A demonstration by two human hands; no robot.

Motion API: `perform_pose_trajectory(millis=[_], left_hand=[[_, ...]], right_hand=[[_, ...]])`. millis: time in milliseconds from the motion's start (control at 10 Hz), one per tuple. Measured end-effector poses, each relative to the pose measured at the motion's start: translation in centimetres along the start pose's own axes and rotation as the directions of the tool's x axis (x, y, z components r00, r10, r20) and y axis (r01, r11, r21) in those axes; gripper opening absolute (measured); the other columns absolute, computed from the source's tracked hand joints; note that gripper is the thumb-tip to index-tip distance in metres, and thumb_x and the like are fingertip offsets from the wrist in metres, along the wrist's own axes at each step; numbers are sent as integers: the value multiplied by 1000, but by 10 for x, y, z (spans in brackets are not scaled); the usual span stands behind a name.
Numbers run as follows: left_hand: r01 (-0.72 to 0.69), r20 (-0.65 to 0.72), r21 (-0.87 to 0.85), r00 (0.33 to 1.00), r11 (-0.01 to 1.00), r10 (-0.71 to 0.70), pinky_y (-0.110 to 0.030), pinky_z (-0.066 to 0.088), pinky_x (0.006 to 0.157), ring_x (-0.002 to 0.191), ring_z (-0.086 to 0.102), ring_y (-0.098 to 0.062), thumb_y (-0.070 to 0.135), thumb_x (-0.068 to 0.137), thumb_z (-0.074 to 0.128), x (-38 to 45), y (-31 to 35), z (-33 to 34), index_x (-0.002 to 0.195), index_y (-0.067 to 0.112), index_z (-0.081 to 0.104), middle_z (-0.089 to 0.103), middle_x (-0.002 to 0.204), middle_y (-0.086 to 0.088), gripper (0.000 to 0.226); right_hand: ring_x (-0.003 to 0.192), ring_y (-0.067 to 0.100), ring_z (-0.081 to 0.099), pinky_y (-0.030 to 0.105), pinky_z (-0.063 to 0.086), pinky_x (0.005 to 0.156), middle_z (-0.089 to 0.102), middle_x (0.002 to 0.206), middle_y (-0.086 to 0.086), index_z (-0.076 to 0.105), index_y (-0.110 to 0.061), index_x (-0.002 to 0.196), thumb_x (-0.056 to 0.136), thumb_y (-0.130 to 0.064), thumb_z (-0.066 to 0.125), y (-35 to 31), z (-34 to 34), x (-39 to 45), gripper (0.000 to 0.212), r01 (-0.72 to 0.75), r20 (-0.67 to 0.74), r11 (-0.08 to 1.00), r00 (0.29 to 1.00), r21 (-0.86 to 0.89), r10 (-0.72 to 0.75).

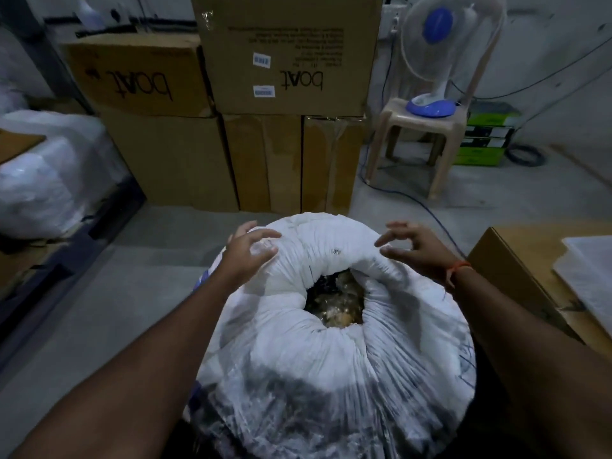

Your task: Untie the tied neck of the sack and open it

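Note:
A big white plastic sack stands on the floor right below me. Its neck is rolled down into a thick white ring, and the mouth gapes in the middle, showing dark and brownish contents. My left hand hovers over the far left of the rolled rim, fingers spread and blurred, perhaps touching the plastic. My right hand hangs just above the far right of the rim, fingers curled apart and holding nothing. No tie or string shows around the neck.
Stacked cardboard boxes stand just beyond the sack. A table fan sits on a beige plastic stool at the right, with cables trailing on the floor. Another box is close at right. White bags lie at left.

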State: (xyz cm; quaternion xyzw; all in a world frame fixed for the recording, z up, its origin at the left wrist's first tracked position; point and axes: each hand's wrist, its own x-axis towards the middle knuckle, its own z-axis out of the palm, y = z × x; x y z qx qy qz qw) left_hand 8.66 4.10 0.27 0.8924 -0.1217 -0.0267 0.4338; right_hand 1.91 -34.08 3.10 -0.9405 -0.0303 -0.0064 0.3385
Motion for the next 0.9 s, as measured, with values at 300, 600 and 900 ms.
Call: perform_pose_trajectory(millis=[300, 600, 900], left_hand=[[196, 467, 233, 837, 952, -287, -31, 55, 98, 120, 66, -26, 33, 80, 86, 98, -3, 11, 100, 22, 81, 74, 124, -7, 22], [-33, -295, 252, 949, 967, 109, -28, 48, 100, 107, 65, -13, 1, 91, 68, 153, -5, 23, 101, 29, 83, 73, 112, 9, 33], [168, -176, 504, 980, 847, -90, -57, 32, 117, 143, 40, -36, 46, 98, 50, 123, -60, 55, 135, 36, 67, 45, 158, -8, 43]], right_hand=[[96, 20, 66, 16, 56, 81, 71, 104, 13, 77, 2, 102, 87, 5, 73, 26, 23, 85, 15, -248, 489, 947, 864, 204, 121], [90, 15, 70, 27, 54, 92, 78, 92, 3, 83, -8, 99, 76, 10, 74, 64, 24, 139, 31, -110, -235, 993, 965, 45, 117], [142, 34, 44, 42, 33, 118, 55, 147, 13, 71, -37, 127, 91, -47, 66, 87, 71, 115, 37, -287, -165, 922, 954, -261, 250]])
